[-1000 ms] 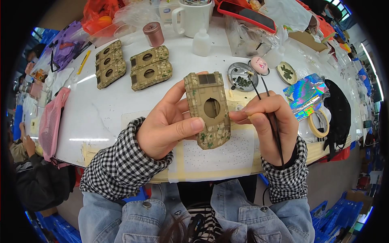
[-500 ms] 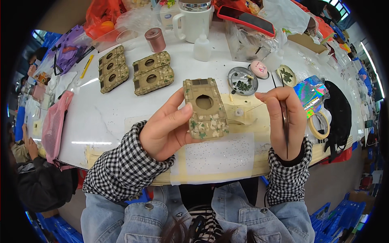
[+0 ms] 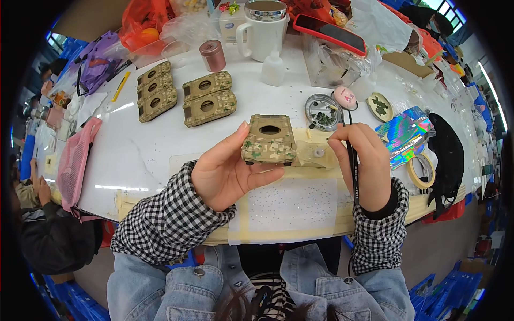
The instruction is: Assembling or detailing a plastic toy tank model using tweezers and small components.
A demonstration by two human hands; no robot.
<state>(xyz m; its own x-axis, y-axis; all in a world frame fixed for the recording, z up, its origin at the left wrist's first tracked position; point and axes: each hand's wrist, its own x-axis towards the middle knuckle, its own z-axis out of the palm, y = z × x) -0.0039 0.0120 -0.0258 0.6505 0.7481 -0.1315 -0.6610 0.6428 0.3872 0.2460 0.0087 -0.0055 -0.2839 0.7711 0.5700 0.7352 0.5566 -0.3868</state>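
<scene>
My left hand (image 3: 222, 176) grips a camouflage model tank hull (image 3: 267, 147) by its side. The hull is tilted so that one end with small dark parts at its lower corners faces me; the round hole in its top shows as a narrow oval. To the right, my right hand (image 3: 369, 166) is closed round slim black tweezers (image 3: 354, 174), which lie along the palm with the tips pointing away. Its thumb and forefinger are pinched together; whether a fine thing sits between them I cannot make out. Beyond that hand stands a round dish (image 3: 323, 113) of small dark green parts.
More camouflage hulls (image 3: 210, 107) lie in two groups at the far left. A white sheet with tiny dots (image 3: 286, 208) lies before me. At right are a tape roll (image 3: 421, 172), a shiny iridescent packet (image 3: 405, 134) and a black bag (image 3: 447, 155); a white mug (image 3: 263, 35) stands behind.
The hull has tipped, turning its near end toward me, and my left fingers have shifted beneath it. My right hand has moved slightly left, and the tweezers have turned in it.
</scene>
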